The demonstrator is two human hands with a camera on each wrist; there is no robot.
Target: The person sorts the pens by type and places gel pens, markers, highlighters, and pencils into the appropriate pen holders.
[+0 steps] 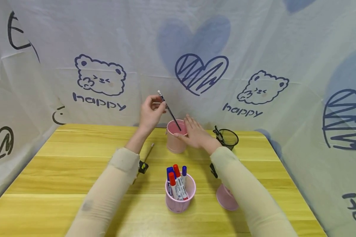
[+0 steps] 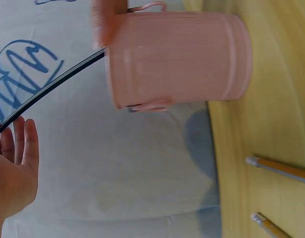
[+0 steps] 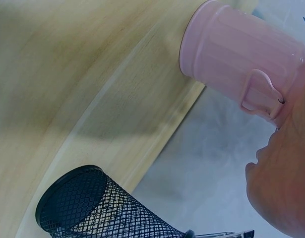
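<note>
My left hand (image 1: 150, 112) pinches a dark pencil (image 1: 169, 111) with a white eraser end near its upper part. The pencil slants down to the right, its lower end inside the mouth of a pink bucket-shaped pen holder (image 1: 175, 144). At that holder's rim, my right hand (image 1: 195, 133) rests with fingers extended and the thumb across the front edge. In the left wrist view the pencil (image 2: 53, 87) runs from the left hand (image 2: 16, 186) to the pink holder (image 2: 177, 57). The right wrist view has the right hand (image 3: 283, 178) against the holder's upper end.
A pink cup of red and blue markers (image 1: 179, 206) stands nearer me. Another pink container (image 1: 226, 199) is partly behind the right sleeve. Beside the right hand stands a black mesh pen holder (image 3: 117, 213). Two pencils, one orange-tan pencil (image 2: 278, 167) among them, lie on the table.
</note>
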